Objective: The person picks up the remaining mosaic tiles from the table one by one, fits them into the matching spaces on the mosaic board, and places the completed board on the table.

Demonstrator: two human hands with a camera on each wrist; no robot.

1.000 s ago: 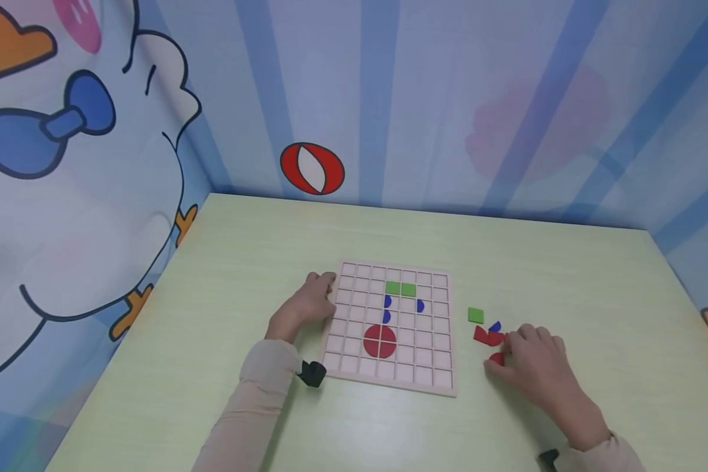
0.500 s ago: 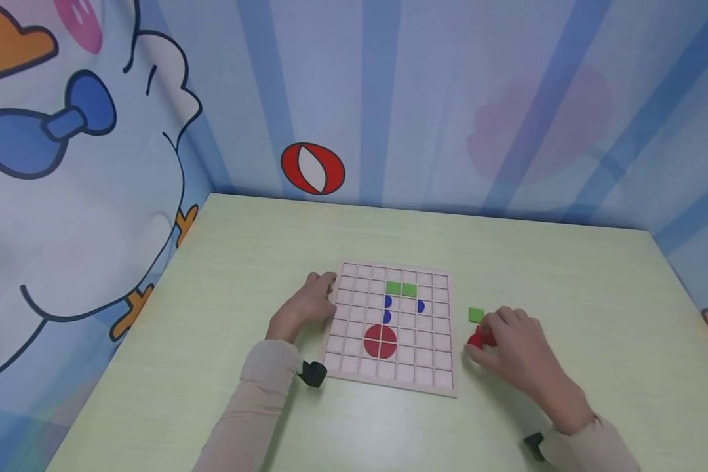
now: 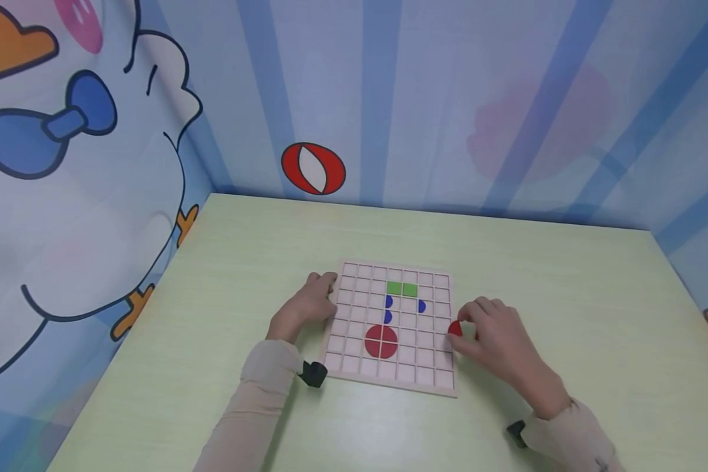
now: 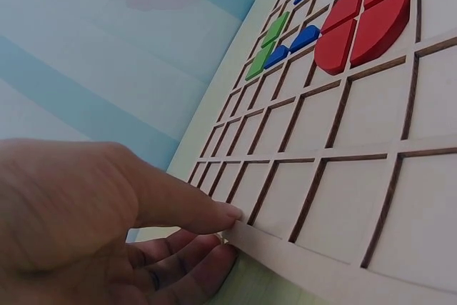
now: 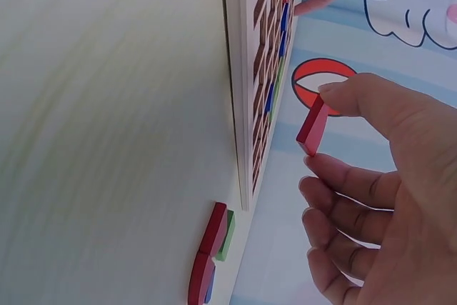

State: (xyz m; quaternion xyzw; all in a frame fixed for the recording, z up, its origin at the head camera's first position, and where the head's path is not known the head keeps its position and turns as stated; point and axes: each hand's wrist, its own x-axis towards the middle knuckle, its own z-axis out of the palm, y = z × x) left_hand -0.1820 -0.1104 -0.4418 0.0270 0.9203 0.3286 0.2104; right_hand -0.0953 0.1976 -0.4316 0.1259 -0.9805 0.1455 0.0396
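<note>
A pale wooden grid board (image 3: 425, 357) lies on the table. My left hand (image 3: 307, 301) grips its left edge; in the left wrist view the thumb (image 4: 207, 212) rests on the rim, with the other fingers below it. Thumb and index finger of my right hand (image 3: 501, 337) pinch a red quarter-circle piece (image 5: 313, 126) above the board's right edge. Set in the grid are four-part red disc quarters (image 4: 385, 26), several blue half-circle pieces (image 3: 387, 316) and two green squares (image 3: 394, 288).
Loose red pieces (image 5: 213, 233), a green piece (image 5: 226, 236) and a blue piece (image 5: 209, 285) lie on the table right of the board, mostly hidden by my right hand in the head view. A patterned cloth wall (image 3: 413, 131) stands behind the table (image 3: 259, 236).
My right hand has picked up a red quarter-circle piece from the loose pieces and carried it left to the board's edge. My left hand has stayed in place.
</note>
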